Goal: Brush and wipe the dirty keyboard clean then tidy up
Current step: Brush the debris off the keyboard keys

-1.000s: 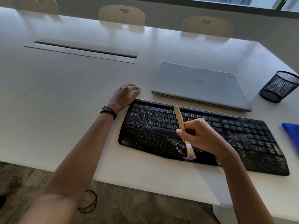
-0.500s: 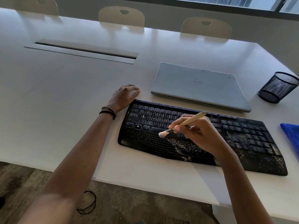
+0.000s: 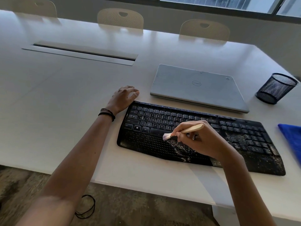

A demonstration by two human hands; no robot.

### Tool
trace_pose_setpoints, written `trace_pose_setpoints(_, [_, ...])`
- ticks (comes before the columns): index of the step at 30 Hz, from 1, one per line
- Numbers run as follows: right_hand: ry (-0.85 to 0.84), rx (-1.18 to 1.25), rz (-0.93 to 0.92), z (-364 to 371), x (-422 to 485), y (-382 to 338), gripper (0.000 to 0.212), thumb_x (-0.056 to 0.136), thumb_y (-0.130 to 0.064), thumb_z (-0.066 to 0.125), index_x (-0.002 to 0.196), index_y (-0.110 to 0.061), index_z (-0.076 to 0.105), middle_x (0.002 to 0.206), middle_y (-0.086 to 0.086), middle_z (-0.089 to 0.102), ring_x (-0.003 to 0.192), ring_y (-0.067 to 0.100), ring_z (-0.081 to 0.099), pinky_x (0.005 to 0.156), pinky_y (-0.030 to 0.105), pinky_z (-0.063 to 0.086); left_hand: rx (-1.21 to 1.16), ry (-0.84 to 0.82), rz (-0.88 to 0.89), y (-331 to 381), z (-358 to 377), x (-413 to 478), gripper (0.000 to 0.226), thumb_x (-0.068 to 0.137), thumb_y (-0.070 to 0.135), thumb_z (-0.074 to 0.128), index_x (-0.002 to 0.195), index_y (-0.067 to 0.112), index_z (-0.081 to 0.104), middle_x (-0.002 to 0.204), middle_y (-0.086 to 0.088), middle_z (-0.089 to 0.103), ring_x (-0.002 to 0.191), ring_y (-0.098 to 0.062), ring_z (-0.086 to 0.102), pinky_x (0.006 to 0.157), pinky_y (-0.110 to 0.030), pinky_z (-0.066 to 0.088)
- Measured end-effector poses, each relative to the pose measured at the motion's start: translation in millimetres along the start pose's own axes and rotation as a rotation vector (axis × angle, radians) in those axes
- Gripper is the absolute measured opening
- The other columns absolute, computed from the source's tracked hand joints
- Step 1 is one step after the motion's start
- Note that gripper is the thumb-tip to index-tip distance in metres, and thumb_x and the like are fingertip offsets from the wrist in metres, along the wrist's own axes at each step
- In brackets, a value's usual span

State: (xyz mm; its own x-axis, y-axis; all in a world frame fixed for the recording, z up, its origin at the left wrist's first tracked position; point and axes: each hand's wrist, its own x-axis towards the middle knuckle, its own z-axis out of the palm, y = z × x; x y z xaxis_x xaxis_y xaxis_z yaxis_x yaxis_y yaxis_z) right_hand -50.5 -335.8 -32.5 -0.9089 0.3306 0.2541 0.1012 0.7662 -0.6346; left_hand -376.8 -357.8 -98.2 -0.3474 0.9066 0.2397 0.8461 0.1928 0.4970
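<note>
At centre frame, a right hand [image 3: 203, 141] grips a wooden brush [image 3: 184, 131], bristles on the palm rest of a crumb-strewn black keyboard [image 3: 162, 128]. Beside the keyboard's upper-left corner, the left hand [image 3: 123, 97] rests on the white table [image 3: 65, 95], fingers loosely curled, holding nothing.

White table [image 3: 65, 95] with black keyboard [image 3: 143, 144], closed laptop [image 3: 198, 88], mesh cup [image 3: 275, 88], blue cloth [image 3: 291, 137]

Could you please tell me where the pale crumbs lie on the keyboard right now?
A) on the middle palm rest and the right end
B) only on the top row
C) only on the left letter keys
A: pale crumbs speckle the palm rest of the keyboard beside the brush in the right hand, and its right end; the left keys look clean.
</note>
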Motion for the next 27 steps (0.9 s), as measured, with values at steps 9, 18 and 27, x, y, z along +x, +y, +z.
trace_pose_setpoints(9, [0.075, 0.005, 0.16, -10, -28, 4, 0.022, 0.085, 0.001, 0.057, 0.076, -0.014, 0.07, 0.056, 0.006, 0.061, 0.044, 0.025, 0.048, 0.04, 0.032, 0.035, -0.019, 0.003, -0.002, 0, 1, 0, 0.056, 0.087, 0.049, 0.034, 0.115, 0.011, 0.065, 0.127, -0.011, 0.058, 0.119, -0.028, 0.052, 0.101, -0.044, 0.04])
trace_pose_setpoints(18, [0.243, 0.124, 0.17, -6, -41, -3, 0.021, 0.085, -0.031, 0.055, 0.082, -0.016, 0.07, 0.067, -0.006, 0.066, 0.048, 0.018, 0.057, 0.04, 0.032, 0.045, -0.06, -0.007, -0.019, 2, 1, 0, 0.057, 0.087, 0.049, 0.034, 0.117, 0.012, 0.063, 0.129, -0.012, 0.057, 0.119, -0.029, 0.051, 0.1, -0.048, 0.04])
trace_pose_setpoints(27, [0.283, 0.019, 0.145, 9, -31, -1, 0.014, 0.089, -0.01, 0.059, 0.096, -0.011, 0.07, 0.079, -0.005, 0.071, 0.052, -0.003, 0.055, 0.049, 0.006, 0.036, -0.096, -0.008, 0.0, 3, 4, 0, 0.045, 0.093, 0.043, 0.04, 0.119, 0.013, 0.062, 0.131, -0.013, 0.054, 0.122, -0.031, 0.049, 0.101, -0.05, 0.039])
